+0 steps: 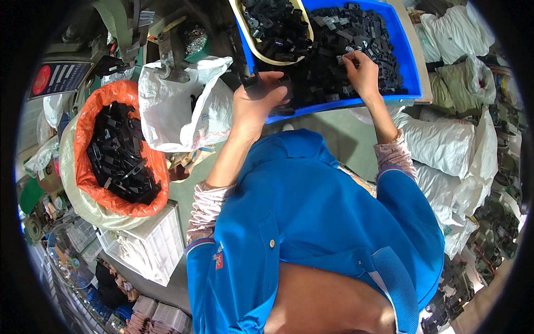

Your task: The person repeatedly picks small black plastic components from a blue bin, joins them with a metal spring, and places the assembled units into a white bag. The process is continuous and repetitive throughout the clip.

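Observation:
My left hand point(257, 103) is closed around a black plastic part point(253, 83), beside the near left corner of a blue tray point(413, 67). Part of that piece is hidden by the fingers. Over the tray's right half, my right hand point(362, 73) pinches with thumb and fingertips at the heap of small black parts point(372, 33). What lies between those fingertips is too small to make out. A cream oval tub point(271, 60) with more black parts sits in the tray's left side, just beyond my left hand.
An orange-lined sack point(100, 192) of black parts stands at the left, next to an open white sack point(167, 119). Below it is a white plastic crate point(158, 245). Stuffed white sacks point(439, 139) are stacked at the right. A machine point(119, 28) stands at the far left.

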Action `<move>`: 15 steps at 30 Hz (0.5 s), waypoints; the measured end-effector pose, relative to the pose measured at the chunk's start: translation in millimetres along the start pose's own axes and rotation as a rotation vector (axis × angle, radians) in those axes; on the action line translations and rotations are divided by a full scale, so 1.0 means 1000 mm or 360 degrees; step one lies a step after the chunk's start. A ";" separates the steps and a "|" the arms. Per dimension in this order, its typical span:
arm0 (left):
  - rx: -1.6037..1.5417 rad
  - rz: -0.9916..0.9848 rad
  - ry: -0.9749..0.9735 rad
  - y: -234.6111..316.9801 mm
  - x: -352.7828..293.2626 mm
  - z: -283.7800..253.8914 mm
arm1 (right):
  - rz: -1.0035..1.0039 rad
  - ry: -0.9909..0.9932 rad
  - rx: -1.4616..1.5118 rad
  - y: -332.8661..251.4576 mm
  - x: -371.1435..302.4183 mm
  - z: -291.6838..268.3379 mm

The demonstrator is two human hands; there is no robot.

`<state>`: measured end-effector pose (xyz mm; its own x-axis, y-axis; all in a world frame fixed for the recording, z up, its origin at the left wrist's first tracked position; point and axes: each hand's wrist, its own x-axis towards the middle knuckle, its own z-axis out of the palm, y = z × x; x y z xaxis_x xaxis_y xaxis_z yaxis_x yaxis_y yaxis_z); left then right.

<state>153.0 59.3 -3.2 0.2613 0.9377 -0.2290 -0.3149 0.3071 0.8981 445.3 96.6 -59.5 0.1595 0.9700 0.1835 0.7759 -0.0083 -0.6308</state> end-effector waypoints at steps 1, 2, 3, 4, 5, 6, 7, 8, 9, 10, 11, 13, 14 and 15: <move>0.0013 0.0002 0.0007 0.000 -0.001 0.000 | 0.0068 0.0010 0.0081 -0.002 0.000 -0.001; -0.0005 0.0004 0.0016 0.001 -0.001 0.000 | -0.0067 -0.0059 -0.0045 0.001 0.002 -0.003; -0.0024 0.0006 0.0027 0.002 -0.002 0.000 | -0.0072 0.0001 0.0037 0.002 0.000 -0.004; -0.0043 0.0008 0.0038 0.003 -0.002 0.000 | -0.0076 0.0059 0.0119 0.002 -0.003 -0.004; -0.0017 0.0007 0.0043 0.003 -0.003 -0.001 | -0.0086 0.0114 0.0204 0.001 -0.004 -0.005; 0.0008 0.0006 0.0048 0.003 -0.003 -0.003 | -0.0202 0.0133 0.0137 0.005 0.000 -0.007; 0.0033 0.0005 0.0054 0.002 -0.004 -0.004 | -0.0169 0.0127 0.0166 0.005 0.000 -0.007; 0.0042 0.0028 0.0079 0.002 -0.005 -0.004 | -0.0141 0.0131 0.0194 0.005 0.002 -0.007; 0.0050 0.0052 0.0105 0.001 -0.006 -0.003 | -0.0113 0.0134 0.0222 0.005 0.004 -0.007; 0.0058 0.0076 0.0131 0.001 -0.007 -0.003 | 0.0130 0.0114 0.0413 0.007 0.008 -0.006; 0.0075 0.0080 0.0121 0.000 -0.007 -0.004 | 0.0108 0.0055 0.0379 0.011 0.009 -0.005; 0.0109 0.0087 0.0098 -0.001 -0.007 -0.007 | 0.0066 -0.0063 0.0311 0.020 0.009 -0.003; 0.0084 0.0076 0.0100 0.000 -0.008 -0.008 | 0.0054 0.0160 0.0548 0.018 0.005 0.001; 0.0060 0.0065 0.0099 0.001 -0.009 -0.008 | 0.0274 0.0082 0.0755 0.017 0.006 -0.003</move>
<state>143.2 52.5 -3.0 0.1912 0.9579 -0.2141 -0.2892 0.2634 0.9203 461.1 101.2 -66.7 0.3000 0.9509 0.0762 0.3749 -0.0440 -0.9260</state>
